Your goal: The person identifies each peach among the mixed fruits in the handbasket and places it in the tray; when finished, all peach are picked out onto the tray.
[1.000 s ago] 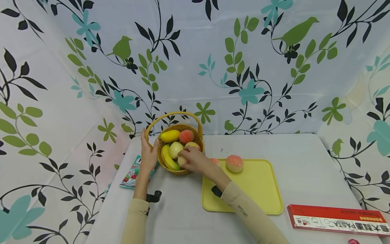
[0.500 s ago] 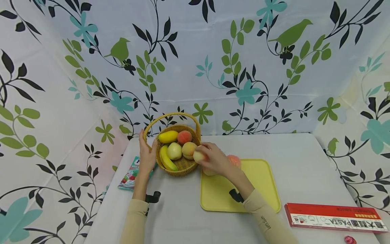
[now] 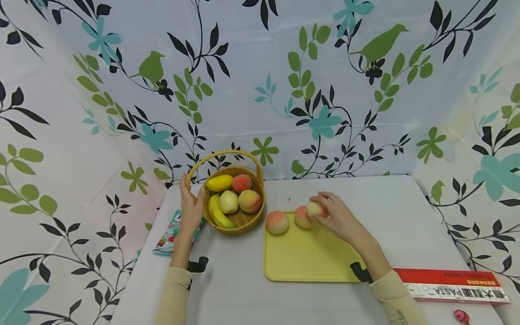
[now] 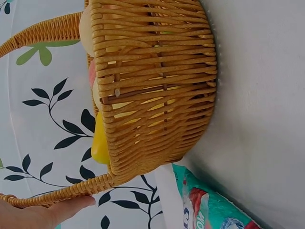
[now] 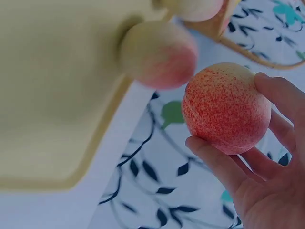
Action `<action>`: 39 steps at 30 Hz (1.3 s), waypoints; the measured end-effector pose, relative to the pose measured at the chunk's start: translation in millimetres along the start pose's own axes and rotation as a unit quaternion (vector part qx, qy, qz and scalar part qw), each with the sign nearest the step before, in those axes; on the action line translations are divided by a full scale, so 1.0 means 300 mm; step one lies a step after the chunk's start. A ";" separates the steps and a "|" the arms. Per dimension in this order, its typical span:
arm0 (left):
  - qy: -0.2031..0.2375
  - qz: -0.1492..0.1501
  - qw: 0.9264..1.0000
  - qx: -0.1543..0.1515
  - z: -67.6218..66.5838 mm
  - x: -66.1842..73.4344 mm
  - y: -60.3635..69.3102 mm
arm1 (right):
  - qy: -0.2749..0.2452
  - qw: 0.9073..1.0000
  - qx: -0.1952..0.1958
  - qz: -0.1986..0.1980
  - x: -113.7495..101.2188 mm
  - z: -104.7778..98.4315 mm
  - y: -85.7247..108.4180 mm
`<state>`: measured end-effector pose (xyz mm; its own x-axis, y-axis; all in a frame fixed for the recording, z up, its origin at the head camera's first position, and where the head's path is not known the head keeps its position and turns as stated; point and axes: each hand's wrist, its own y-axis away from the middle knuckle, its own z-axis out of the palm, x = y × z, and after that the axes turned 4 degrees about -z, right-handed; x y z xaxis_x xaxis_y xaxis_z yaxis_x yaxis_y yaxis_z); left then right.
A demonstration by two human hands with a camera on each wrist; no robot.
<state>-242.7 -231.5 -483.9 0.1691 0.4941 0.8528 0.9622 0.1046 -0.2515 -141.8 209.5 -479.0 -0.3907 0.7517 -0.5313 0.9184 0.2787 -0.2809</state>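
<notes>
My left hand (image 3: 190, 210) grips the handle of the wicker basket (image 3: 242, 229) on its left side; in the left wrist view only its thumb side shows. The basket holds a banana (image 3: 218, 213), another yellow fruit (image 3: 220, 183), a pale green round fruit (image 3: 229, 202), a reddish peach (image 3: 241, 182) and a yellow-red peach (image 3: 250, 201). Thumb and fingers of my right hand (image 3: 341, 220) hold a red-speckled peach (image 5: 226, 109) above the back of the yellow tray (image 3: 300, 266). Two more peaches, one at the left corner (image 3: 277, 222) and one beside it (image 3: 302, 217), sit on the tray.
A teal snack bag (image 3: 167, 237) lies left of the basket, partly behind my left forearm. At the right stands a red and white pasta box (image 3: 455, 286), with a small red wrapped item (image 3: 461, 316) in front. A patterned cloth (image 3: 243, 90) hangs behind the white table (image 3: 239, 280).
My right hand has lifted the peach out of the basket and carried it right, over the tray. The left hand still holds the handle. The head view has shifted slightly.
</notes>
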 end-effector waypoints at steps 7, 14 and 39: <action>0.012 0.002 1.000 -0.003 -0.006 0.007 0.000 | 0.035 0.999 0.004 0.015 0.114 -0.018 0.070; 0.011 -0.006 1.000 -0.008 0.001 0.009 0.006 | 0.040 0.999 -0.014 0.026 0.183 0.028 0.114; 0.023 -0.008 1.000 -0.013 -0.005 0.013 0.002 | 0.045 0.997 -0.037 0.054 0.217 0.051 0.128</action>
<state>-241.1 -230.9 -480.1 0.1624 0.4529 0.8767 0.9702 0.0887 -0.2255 -133.0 260.1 -536.6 -0.2846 0.8300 -0.4797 0.9583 0.2337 -0.1643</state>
